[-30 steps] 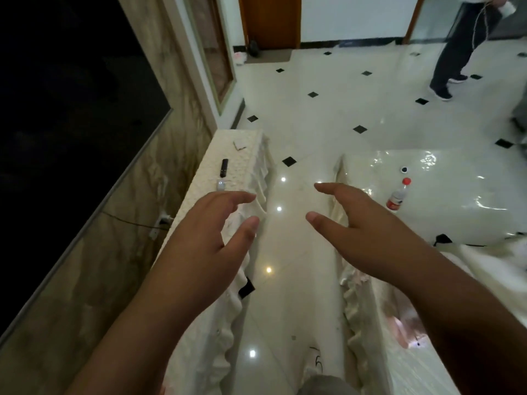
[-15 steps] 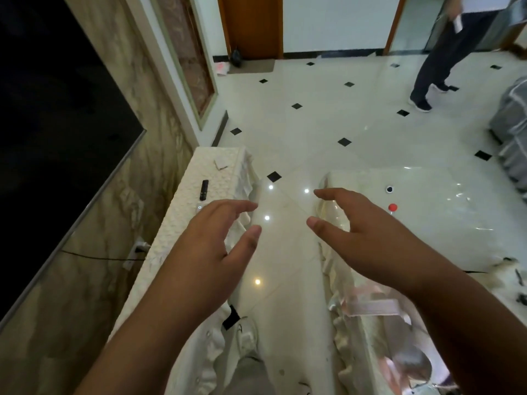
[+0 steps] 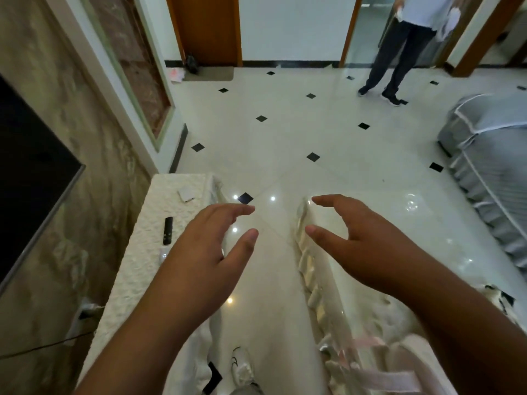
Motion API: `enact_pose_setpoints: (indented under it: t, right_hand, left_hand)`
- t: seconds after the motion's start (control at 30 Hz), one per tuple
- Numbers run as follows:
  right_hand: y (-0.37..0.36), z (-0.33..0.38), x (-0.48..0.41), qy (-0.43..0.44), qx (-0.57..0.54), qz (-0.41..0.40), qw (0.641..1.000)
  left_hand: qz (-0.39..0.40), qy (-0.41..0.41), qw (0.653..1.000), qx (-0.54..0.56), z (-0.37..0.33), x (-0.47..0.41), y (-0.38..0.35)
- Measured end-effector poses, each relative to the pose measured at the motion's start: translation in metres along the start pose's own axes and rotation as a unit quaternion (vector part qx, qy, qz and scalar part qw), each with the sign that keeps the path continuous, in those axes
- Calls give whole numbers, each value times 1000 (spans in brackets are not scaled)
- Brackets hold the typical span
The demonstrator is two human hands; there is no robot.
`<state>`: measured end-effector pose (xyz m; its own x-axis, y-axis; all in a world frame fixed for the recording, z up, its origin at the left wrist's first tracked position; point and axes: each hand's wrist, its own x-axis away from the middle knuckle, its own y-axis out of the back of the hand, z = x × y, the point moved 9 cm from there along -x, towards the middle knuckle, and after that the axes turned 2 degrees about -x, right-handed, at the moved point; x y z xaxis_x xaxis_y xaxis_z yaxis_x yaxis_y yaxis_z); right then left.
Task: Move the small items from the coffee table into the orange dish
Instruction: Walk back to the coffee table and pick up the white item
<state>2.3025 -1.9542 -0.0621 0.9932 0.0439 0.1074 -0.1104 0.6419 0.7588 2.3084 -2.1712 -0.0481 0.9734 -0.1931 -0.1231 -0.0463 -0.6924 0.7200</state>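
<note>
Two hands empty | left hand [image 3: 199, 252] | right hand [image 3: 368, 246] | coffee table [image 3: 427, 229] glossy

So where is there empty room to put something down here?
The glossy plastic-covered coffee table is bare beyond the right hand. On the white textured cabinet top, there is free room between the black slim remote and the small white card. Both open hands crowd the middle, the left hand overhanging the cabinet edge.

White floor tiles [image 3: 328, 132] carry small black diamond insets; a black remote [image 3: 168, 230] lies on a cream textured cover [image 3: 148, 252]; the door [image 3: 211, 27] is orange-brown, the sofa cover [image 3: 490, 155] grey with white piping.
</note>
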Motion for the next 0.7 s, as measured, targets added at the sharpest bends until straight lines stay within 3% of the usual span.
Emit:
enact_pose_setpoints:
  t: [0.23,0.47,0.7]
  right_hand:
    - [-6,26,-113,-8,23,-43,999]
    - [-4,8,-219,-41,-25,-34,998]
    - [12,-14,-366,-13,-31,-8,999]
  left_hand:
    - [27,-13,999,-9,48,-114,22]
    - [42,-8,999,-13,74,-224,16]
    - [46,23,996,-71,94,-352,-7]
